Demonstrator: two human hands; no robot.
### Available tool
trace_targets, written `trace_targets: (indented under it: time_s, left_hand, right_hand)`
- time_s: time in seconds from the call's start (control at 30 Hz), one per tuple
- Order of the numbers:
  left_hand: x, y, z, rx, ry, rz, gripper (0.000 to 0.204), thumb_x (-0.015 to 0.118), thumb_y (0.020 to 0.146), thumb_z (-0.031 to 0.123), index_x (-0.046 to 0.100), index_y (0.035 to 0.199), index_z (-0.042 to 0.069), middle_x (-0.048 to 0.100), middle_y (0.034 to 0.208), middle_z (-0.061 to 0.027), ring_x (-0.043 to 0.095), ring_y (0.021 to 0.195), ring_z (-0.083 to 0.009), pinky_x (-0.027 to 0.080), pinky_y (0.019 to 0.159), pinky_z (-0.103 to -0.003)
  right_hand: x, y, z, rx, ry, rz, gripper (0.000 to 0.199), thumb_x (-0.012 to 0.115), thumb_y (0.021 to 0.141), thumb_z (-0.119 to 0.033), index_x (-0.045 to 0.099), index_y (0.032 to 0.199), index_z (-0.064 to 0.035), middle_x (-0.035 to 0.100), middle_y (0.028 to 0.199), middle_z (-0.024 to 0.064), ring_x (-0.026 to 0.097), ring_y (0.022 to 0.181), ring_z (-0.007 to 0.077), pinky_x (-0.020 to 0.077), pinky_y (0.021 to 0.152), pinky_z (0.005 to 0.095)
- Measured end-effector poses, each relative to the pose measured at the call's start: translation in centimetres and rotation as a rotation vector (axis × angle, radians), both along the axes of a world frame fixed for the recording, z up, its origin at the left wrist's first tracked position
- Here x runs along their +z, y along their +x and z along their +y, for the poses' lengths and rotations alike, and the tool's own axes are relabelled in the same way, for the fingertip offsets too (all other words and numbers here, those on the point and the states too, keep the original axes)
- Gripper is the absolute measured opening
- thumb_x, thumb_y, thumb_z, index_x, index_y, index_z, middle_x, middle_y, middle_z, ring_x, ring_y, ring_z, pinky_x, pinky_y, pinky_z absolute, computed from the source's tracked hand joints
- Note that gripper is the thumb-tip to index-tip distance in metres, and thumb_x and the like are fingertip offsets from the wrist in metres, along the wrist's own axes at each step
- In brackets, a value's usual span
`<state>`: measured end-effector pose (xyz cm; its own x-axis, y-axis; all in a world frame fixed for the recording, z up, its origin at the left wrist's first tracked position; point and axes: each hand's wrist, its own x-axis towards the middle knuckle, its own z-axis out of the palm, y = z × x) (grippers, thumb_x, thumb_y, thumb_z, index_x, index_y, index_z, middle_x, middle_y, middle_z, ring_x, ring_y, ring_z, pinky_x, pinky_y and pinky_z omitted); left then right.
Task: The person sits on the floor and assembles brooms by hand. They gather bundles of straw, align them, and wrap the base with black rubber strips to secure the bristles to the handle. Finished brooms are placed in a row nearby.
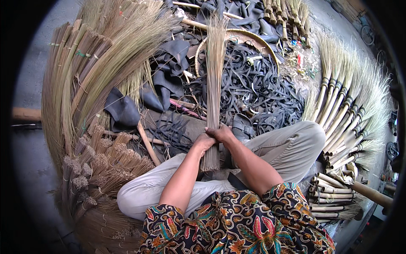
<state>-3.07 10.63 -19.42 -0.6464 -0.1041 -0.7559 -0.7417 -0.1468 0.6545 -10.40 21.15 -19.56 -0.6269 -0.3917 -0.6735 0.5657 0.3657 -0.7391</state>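
Note:
Between my legs I hold a bundle of broom grass (213,80), its cut stalk ends towards me and its feathery tips pointing away. My left hand (204,143) is closed around the bundle's lower left side. Just above it and to the right, my right hand (220,133) grips the same stalks, and the two hands touch. Some fingers are hidden behind the bundle and the hands. Past my hands, a heap of black rubber strips (249,89) spills out of a round woven tray (259,41).
Big sheaves of broom grass (91,63) stand at the left, with more stalk bundles (99,165) beside my left knee. Brooms with pale handles (338,110) fan out at the right, above a stack of short handles (332,197). A wooden stick (148,144) lies near my left leg.

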Motion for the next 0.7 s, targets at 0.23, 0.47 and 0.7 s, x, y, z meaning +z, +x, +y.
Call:
trace_targets:
  time_s: [0.23,0.47,0.7]
  left_hand:
    - [-1.2,1.4,-1.8,0.173,0.235,-0.009,0.051,0.082,0.09,0.028,0.062,0.129,0.001,0.074,0.11,-0.0139,0.073,0.097,-0.0245,0.059,0.086,-0.041]
    - [-2.6,1.8,-2.4,0.234,0.278,0.019,0.045,0.079,0.092,0.021,0.062,0.128,0.001,0.074,0.11,-0.0151,0.074,0.098,-0.027,0.061,0.087,-0.045]
    - [-1.5,1.6,-2.8,0.278,0.411,-0.025,0.039,0.078,0.092,0.02,0.064,0.124,0.001,0.074,0.109,-0.015,0.074,0.094,-0.0264,0.062,0.083,-0.045]
  right_hand:
    - [-0.9,-1.3,1.5,-0.086,-0.164,-0.238,0.031,0.075,0.091,-0.026,0.072,0.109,0.0003,0.074,0.099,0.0109,0.071,0.081,0.0219,0.0582,0.075,0.0393]
    - [-1.0,-0.8,1.4,-0.191,-0.248,-0.303,0.028,0.077,0.091,-0.02,0.071,0.108,0.0013,0.075,0.093,0.0132,0.073,0.073,0.0249,0.0626,0.068,0.0425]
    - [0.2,-1.1,1.5,-0.191,-0.236,-0.329,0.026,0.073,0.091,-0.013,0.069,0.107,0.0077,0.074,0.09,0.0172,0.073,0.07,0.0271,0.0637,0.066,0.0434]
